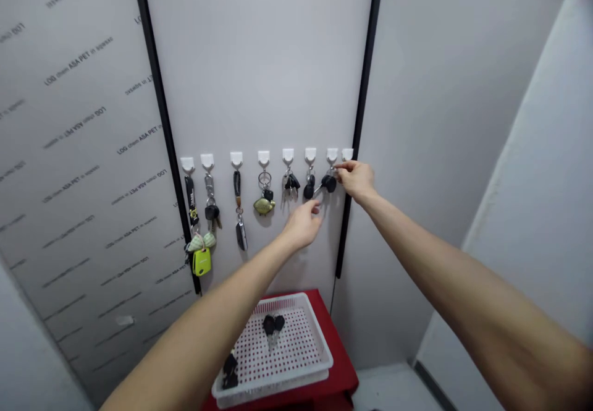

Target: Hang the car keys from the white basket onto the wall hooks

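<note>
A row of several white hooks (264,157) is stuck on a grey wall panel, most with key bunches hanging from them. My right hand (356,178) is pinched at the ring of a black key bunch (328,182) under the second hook from the right. My left hand (304,222) is just below, fingers curled near the key blade that points down-left from that bunch; whether it touches it I cannot tell. The rightmost hook (347,154) is bare.
A white perforated basket (296,361) with black keys (273,323) in it sits on a red stand (340,361) below the hooks. A green tag and shell-shaped charms (201,253) hang at the left. Black vertical strips edge the panel; a white wall stands right.
</note>
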Tool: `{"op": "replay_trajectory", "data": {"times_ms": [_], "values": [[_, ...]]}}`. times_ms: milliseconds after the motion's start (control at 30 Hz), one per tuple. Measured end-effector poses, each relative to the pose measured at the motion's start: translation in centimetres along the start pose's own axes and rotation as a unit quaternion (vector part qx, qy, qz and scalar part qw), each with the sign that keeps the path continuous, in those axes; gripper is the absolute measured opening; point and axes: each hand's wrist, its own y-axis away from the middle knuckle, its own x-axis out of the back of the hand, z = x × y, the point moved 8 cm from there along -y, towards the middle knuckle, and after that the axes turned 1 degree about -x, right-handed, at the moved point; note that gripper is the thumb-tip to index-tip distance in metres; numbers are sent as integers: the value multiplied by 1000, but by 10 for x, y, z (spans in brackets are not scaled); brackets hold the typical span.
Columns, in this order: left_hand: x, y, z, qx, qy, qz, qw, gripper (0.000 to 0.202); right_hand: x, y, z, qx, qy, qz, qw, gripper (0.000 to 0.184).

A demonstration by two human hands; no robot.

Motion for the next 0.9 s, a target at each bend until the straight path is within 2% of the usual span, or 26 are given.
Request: {"op": "replay_trajectory", "data": {"times_ms": [100, 167, 200, 267, 333, 367, 433, 500, 633, 733, 833, 900], "values": [[-18, 41, -48, 33, 32, -42, 998, 36, 11, 33, 13, 18, 41, 63, 997, 24], [-29, 73, -91, 85, 41, -63, 994, 33, 2, 72, 29, 25, 51, 49, 997, 26], [-34, 90, -112, 115, 41, -67, 990, 32, -10, 95, 38, 26, 53, 6, 998, 26], [-39, 120, -151, 175, 28, -65, 982, 31, -48, 153, 54, 28, 49, -144, 988, 25], [-42, 144, -180, 217, 7, -52, 975, 29, -88, 217, 68, 13, 63, -300, 952, 25], [-44, 152, -191, 231, -5, -48, 972, 29, -104, 245, 72, 12, 72, -357, 931, 25], [-50, 164, -205, 248, -30, -49, 967, 29, -128, 285, 77, 14, 92, -424, 901, 25], [-56, 171, -213, 255, -52, -53, 964, 31, -141, 303, 82, 4, 128, -442, 888, 28], [-65, 174, -217, 245, -65, -51, 966, 33, -153, 311, 97, -32, 187, -461, 867, 25], [-70, 174, -219, 239, -50, -59, 968, 36, -157, 316, 102, -39, 190, -479, 856, 20], [-71, 175, -224, 246, -26, -53, 967, 39, -158, 319, 99, -60, 117, -487, 864, 18], [-71, 176, -226, 245, 1, -45, 968, 40, -158, 319, 97, -100, 37, -494, 863, 17]]}}
